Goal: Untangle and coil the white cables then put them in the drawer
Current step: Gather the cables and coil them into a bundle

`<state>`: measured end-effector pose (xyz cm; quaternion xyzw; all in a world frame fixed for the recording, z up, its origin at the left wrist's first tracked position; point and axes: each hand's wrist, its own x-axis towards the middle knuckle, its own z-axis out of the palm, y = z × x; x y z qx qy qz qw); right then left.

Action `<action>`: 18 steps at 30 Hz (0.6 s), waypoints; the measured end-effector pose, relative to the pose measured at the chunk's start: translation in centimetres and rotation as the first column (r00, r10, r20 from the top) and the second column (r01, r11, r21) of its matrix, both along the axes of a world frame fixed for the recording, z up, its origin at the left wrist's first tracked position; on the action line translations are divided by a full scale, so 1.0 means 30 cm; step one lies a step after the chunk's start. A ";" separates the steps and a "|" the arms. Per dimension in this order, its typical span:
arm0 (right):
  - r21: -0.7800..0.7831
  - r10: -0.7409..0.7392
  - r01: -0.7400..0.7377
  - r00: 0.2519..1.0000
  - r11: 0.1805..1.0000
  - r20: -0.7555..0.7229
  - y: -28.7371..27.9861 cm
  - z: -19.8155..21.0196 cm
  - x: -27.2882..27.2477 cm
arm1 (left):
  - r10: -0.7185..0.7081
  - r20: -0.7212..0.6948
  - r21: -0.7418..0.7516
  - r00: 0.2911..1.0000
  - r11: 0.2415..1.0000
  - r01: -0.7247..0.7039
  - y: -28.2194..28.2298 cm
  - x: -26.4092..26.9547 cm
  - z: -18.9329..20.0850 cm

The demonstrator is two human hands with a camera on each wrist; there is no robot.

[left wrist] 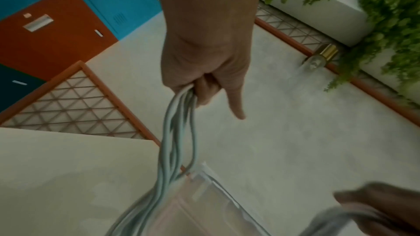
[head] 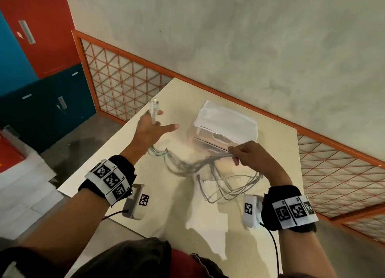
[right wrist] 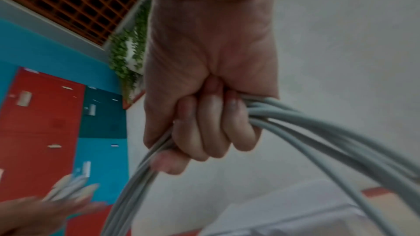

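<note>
A cream table [head: 129,173] carries a clear plastic drawer unit [head: 225,128] near its far edge, with white cloth on top. The white cables [head: 200,163] hang above the table in front of it, strung between both hands, loose loops trailing down onto the tabletop. The right hand [head: 250,155] grips the bundle in a fist; the left hand [head: 150,130] clasps the plug ends, index finger pointing out

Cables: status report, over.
Left hand and right hand both grip white cables, bundle strung between. Loose loops on table. Drawer shut, unobstructed.
</note>
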<state>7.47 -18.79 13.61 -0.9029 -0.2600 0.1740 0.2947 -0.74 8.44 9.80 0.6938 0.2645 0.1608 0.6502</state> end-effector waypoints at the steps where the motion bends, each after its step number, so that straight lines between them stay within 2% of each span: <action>1: -0.006 0.039 -0.039 0.999 0.999 0.011 0.025 0.018 -0.011 | -0.151 0.047 -0.013 0.987 0.988 0.151 -0.028 -0.007 0.018; 2: 0.002 0.070 -0.070 0.997 0.998 0.020 0.051 0.036 -0.024 | -0.331 0.046 -0.005 0.943 0.944 0.331 -0.063 -0.015 0.037; 4: 0.051 0.111 -0.113 0.993 0.992 0.048 0.102 0.065 -0.046 | -0.622 -0.028 0.030 0.782 0.782 0.623 -0.140 -0.034 0.072; 5: 0.076 0.124 -0.129 0.990 0.989 0.069 0.122 0.074 -0.052 | -0.689 -0.074 0.047 0.721 0.720 0.692 -0.176 -0.040 0.079; 6: 0.096 0.127 -0.135 0.988 0.986 0.089 0.136 0.080 -0.058 | -0.709 -0.109 0.058 0.697 0.696 0.716 -0.200 -0.042 0.081; 7: 0.115 0.119 -0.131 0.988 0.985 0.099 0.140 0.084 -0.061 | -0.700 -0.142 0.084 0.700 0.696 0.713 -0.215 -0.039 0.081; 9: 0.187 0.056 -0.067 0.997 0.980 0.060 0.123 0.072 -0.055 | -0.630 -0.169 0.157 0.758 0.742 0.652 -0.218 -0.033 0.082; 12: 0.276 -0.099 0.120 0.991 0.954 -0.087 0.052 0.021 -0.033 | -0.531 -0.065 0.246 0.845 0.812 0.529 -0.169 -0.017 0.096; 16: 0.232 -0.248 0.290 0.949 0.929 -0.195 -0.043 -0.049 -0.009 | -0.500 0.006 0.289 0.866 0.830 0.477 -0.154 -0.003 0.117; 18: 0.195 -0.314 0.337 0.939 0.921 -0.141 -0.073 -0.053 0.005 | -0.494 -0.007 0.321 0.870 0.822 0.469 -0.173 0.006 0.115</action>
